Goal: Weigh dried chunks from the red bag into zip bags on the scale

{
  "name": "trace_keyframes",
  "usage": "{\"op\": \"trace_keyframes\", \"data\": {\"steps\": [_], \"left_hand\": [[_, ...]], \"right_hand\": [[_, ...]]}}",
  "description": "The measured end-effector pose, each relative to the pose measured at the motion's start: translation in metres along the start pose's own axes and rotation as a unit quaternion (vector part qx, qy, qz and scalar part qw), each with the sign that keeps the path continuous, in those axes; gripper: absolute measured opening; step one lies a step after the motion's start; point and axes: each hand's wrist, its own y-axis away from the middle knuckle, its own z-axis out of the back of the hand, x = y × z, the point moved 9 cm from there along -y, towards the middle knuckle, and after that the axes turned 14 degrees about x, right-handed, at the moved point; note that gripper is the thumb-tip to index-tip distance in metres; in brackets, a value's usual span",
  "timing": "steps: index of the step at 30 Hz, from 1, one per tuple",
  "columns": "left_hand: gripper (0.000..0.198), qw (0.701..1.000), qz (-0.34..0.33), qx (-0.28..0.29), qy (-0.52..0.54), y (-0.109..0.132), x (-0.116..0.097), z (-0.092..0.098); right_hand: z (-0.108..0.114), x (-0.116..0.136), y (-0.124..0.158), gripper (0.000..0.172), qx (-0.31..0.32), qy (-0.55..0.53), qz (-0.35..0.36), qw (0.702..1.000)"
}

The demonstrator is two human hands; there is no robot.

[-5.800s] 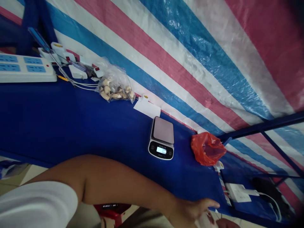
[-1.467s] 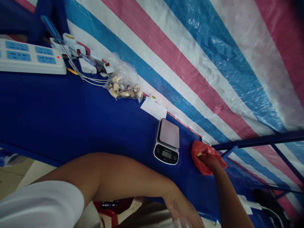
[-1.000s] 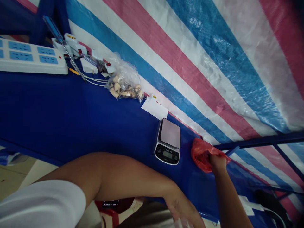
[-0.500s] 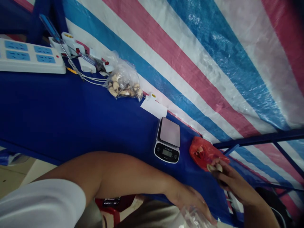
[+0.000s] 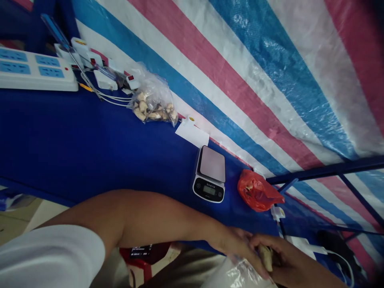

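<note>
A clear plastic bag [image 5: 240, 276] is held low, just off the near edge of the blue table [image 5: 90, 152], by the left hand [image 5: 240, 246], its fingers curled over the upper part, seemingly so that the bag is steadied. Close beside it, a pale piece [image 5: 266, 257] is gripped in the bent, nearly closed fingers of the right hand [image 5: 279, 256]; how widely the bag's mouth is opened cannot be told. Farther off, a digital scale [image 5: 212, 164] is set with its display turned to the near side, presumably for easy reading; no digits can be made out. To its right, a red bag [image 5: 259, 194] is placed mouth spread, perhaps for easy reach. At far left, a filled bag [image 5: 154, 110] is rested against striped sheeting [image 5: 240, 80].
</note>
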Motion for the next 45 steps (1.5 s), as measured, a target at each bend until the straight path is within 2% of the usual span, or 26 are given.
{"op": "trace_keyframes", "data": {"steps": [3, 9, 14, 19, 24, 36, 45], "left_hand": [[0.062, 0.994, 0.081, -0.021, 0.071, 0.001, 0.017, 0.0], [0.056, 0.993, 0.087, -0.007, 0.082, 0.0, 0.021, -0.002], [0.057, 0.987, 0.102, -0.009, 0.125, -0.003, 0.026, 0.001], [0.047, 0.988, 0.067, 0.007, 0.136, -0.009, 0.028, 0.005], [0.049, 0.988, 0.067, 0.011, 0.138, -0.011, 0.035, 0.009], [0.051, 0.981, 0.11, 0.003, 0.16, -0.004, 0.032, 0.0], [0.045, 0.99, 0.073, 0.024, 0.122, -0.008, 0.032, 0.004]], "right_hand": [[0.003, 0.009, 0.005, 0.037, -0.012, 0.01, 0.003, 1.0], [0.01, 0.047, 0.003, 0.028, -0.052, 0.034, 0.062, 0.996], [0.005, 0.059, 0.002, 0.025, -0.063, 0.049, 0.073, 0.994], [0.005, 0.056, 0.004, 0.027, -0.059, 0.048, 0.075, 0.994], [0.009, 0.049, 0.003, 0.028, -0.071, 0.052, 0.071, 0.994], [0.007, 0.043, 0.002, 0.038, -0.033, 0.071, 0.065, 0.995], [0.005, 0.036, 0.002, 0.03, -0.022, 0.069, 0.054, 0.996]]}}
